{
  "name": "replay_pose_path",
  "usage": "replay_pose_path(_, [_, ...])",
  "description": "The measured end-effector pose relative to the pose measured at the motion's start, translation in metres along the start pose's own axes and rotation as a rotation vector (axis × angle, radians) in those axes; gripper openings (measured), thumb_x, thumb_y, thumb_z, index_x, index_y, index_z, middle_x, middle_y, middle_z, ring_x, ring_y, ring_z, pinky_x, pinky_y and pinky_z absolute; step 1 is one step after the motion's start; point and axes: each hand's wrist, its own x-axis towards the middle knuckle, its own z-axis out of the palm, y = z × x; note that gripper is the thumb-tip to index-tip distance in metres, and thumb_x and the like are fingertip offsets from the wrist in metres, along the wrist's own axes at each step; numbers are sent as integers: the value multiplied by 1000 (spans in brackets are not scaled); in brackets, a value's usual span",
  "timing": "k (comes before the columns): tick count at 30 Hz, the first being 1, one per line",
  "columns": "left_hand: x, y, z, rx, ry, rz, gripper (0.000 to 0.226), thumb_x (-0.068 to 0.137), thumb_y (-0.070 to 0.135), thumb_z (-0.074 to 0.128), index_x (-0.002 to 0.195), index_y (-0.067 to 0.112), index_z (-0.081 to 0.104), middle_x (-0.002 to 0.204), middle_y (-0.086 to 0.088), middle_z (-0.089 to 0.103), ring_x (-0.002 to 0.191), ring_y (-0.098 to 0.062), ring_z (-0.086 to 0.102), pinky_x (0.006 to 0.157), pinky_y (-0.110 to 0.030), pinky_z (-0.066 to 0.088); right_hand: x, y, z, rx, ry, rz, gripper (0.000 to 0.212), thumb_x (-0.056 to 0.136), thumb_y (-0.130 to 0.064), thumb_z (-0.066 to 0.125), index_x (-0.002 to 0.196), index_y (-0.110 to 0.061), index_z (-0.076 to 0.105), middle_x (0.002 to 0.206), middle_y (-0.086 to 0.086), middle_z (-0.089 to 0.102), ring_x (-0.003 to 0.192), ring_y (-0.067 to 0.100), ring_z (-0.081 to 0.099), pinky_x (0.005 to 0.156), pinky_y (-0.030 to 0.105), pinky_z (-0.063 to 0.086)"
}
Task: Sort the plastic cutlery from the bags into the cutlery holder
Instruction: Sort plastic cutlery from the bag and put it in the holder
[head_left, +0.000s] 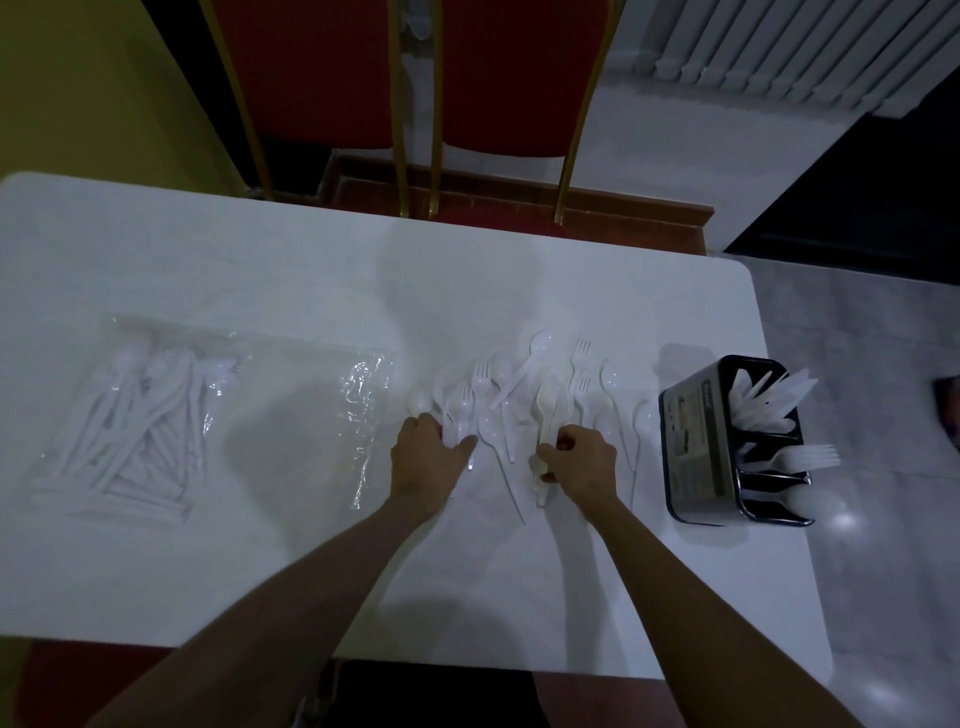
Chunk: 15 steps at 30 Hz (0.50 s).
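White plastic forks and spoons (519, 384) lie scattered on the white table (291, 545) in front of me. My right hand (582, 462) grips a small stack of white spoons (545, 415) by their handles. My left hand (431, 452) rests on the left part of the pile, its thumb against a piece of cutlery; whether it holds one is hidden. A black cutlery holder (727, 441) stands near the table's right edge, with knives in its far compartment, forks in the middle one and spoons in the near one. A clear bag (140, 415) of white cutlery lies at the left.
An empty clear bag (363, 410) lies flat between the full bag and the loose pile. Two red chairs with gold frames (405, 104) stand behind the table's far edge. A white radiator (789, 52) is at the back right.
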Motion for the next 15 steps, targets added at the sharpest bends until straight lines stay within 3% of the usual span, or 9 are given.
replay_pose_path(2, [7, 7, 2, 22, -61, -12, 36, 70, 37, 74, 75, 8, 54, 82, -7, 58, 76, -24, 56, 63, -29, 34, 1, 1, 0, -1, -1, 2, 31, 77, -10, 71, 56, -8, 49, 55, 10, 56, 56, 27, 68, 67, 47, 59])
replay_pose_path(4, [12, 11, 1, 32, -106, -53, 27, 68, 28, 73, 63, 9, 55, 68, -7, 59, 74, -29, 63, 58, -27, 37, 1, 2, -1, -5, -7, 5, 26, 77, -9, 71, 59, -4, 53, 59, 16, 59, 58, 29, 69, 67, 48, 59])
replay_pose_path(7, [15, 13, -5, 40, -134, -90, 33, 68, 18, 70, 45, 13, 47, 49, -5, 51, 70, -34, 66, 53, -23, 37, 1, 2, -3, -17, -4, 11, 27, 77, -9, 71, 58, -5, 53, 63, 19, 61, 61, 31, 69, 66, 48, 59])
replay_pose_path(10, [15, 13, -10, 30, -150, -85, 26, 70, 13, 70, 50, 11, 53, 63, -16, 65, 75, -34, 67, 61, -29, 45, -1, 0, -4, 2, -15, 11, 32, 77, -8, 72, 56, -10, 48, 59, 11, 56, 61, 31, 69, 66, 47, 60])
replay_pose_path(13, [12, 11, -18, 4, -159, -68, 31, 72, 12, 69, 51, 15, 46, 56, -5, 55, 74, -31, 65, 62, -30, 44, -1, -3, -6, 5, -34, 13, 26, 76, -9, 73, 60, -7, 52, 63, 15, 60, 66, 35, 69, 66, 48, 60])
replay_pose_path(15, [11, 10, -26, -38, -180, -48, 31, 71, 13, 70, 55, 17, 45, 63, -7, 62, 73, -29, 67, 68, -32, 50, -4, -9, -10, 24, -50, 9, 16, 76, -10, 73, 73, 0, 61, 73, 16, 67, 68, 32, 70, 70, 48, 60])
